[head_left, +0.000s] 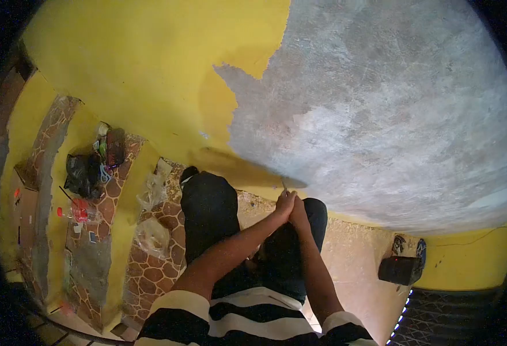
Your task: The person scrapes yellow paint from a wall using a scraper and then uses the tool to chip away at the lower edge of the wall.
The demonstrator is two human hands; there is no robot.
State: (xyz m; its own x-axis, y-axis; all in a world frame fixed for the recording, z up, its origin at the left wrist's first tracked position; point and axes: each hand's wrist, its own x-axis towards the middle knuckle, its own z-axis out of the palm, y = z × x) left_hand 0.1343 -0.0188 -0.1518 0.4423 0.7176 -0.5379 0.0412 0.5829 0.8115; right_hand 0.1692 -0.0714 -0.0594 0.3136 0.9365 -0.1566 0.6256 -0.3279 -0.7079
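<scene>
My left hand (284, 203) and my right hand (297, 214) are pressed together in front of me, both closed around the handle of a thin scraper (283, 184). Its tip touches the wall where the yellow paint (150, 75) meets the bare grey plaster (380, 104). The tool is mostly hidden by my fingers. My legs in dark trousers (210, 213) are bent below my arms, one foot up on a stone-patterned step (161, 254).
Stone-patterned steps (86, 230) descend at the left, holding black bags (83, 173), a red-capped bottle (79, 212) and clear plastic bags (152, 190). A dark box (399, 269) sits on the floor at the right near the yellow lower wall.
</scene>
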